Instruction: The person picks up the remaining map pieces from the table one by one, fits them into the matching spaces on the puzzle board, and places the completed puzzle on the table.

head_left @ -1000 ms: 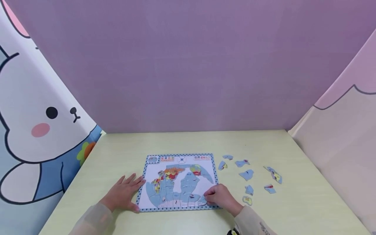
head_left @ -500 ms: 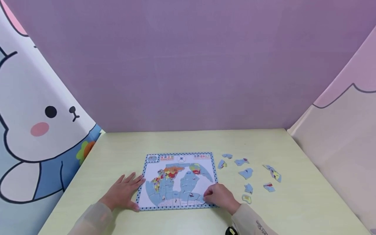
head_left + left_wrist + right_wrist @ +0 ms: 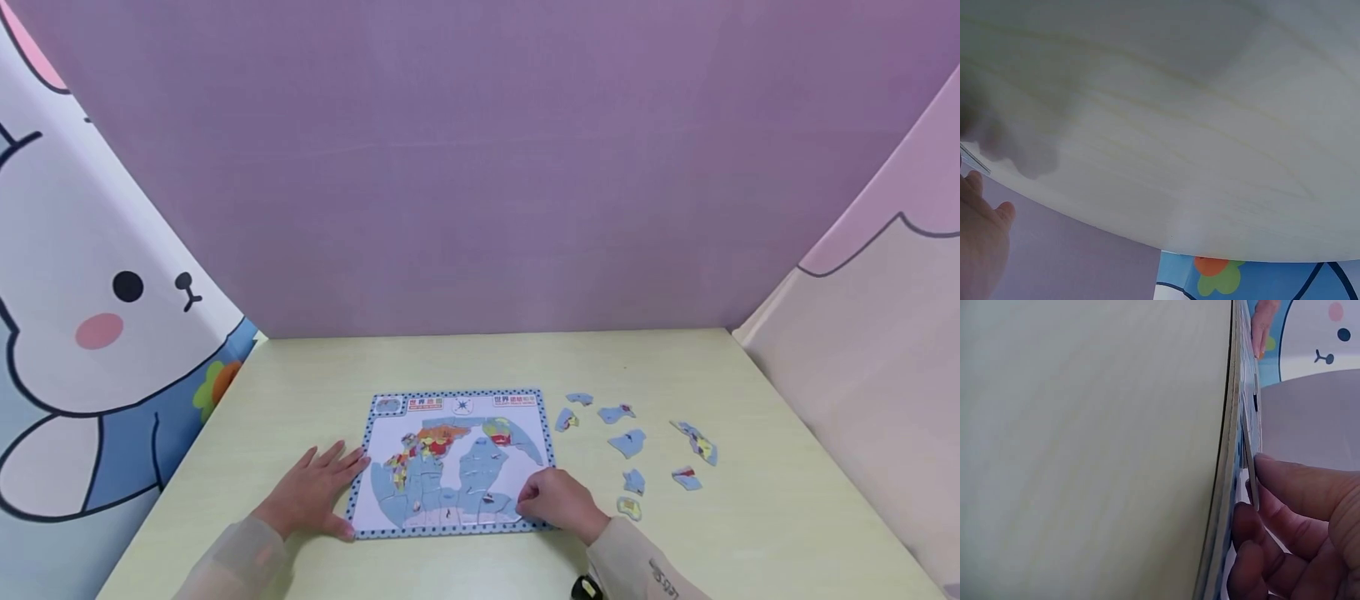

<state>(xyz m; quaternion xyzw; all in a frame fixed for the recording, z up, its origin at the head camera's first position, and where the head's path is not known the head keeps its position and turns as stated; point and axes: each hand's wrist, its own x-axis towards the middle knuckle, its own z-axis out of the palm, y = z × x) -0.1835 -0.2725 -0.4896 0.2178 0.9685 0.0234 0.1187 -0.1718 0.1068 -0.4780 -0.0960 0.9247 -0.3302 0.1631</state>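
A world-map jigsaw board (image 3: 393, 433) with a blue dotted border lies on the table, partly filled with blue and coloured pieces. My left hand (image 3: 311, 493) lies flat with spread fingers, their tips on the board's left border. At the lower right of the map, my right hand (image 3: 558, 500) pinches a puzzle piece between thumb and fingers. The right wrist view shows that jigsaw piece (image 3: 1249, 456) edge-on, its near end tilted up off the board under the thumb (image 3: 1297, 484). From above, the fingers mostly hide it.
Several loose pieces lie right of the board, among them a blue piece (image 3: 628, 443), a long piece (image 3: 697, 442) and a small yellow-centred piece (image 3: 630, 507). A purple panel (image 3: 495, 167) stands behind the table (image 3: 750, 517), with printed cloth at both sides.
The head view has shifted slightly. My right hand stays at the board's lower right with only a small movement of the fingers; my left hand keeps its place on the border.
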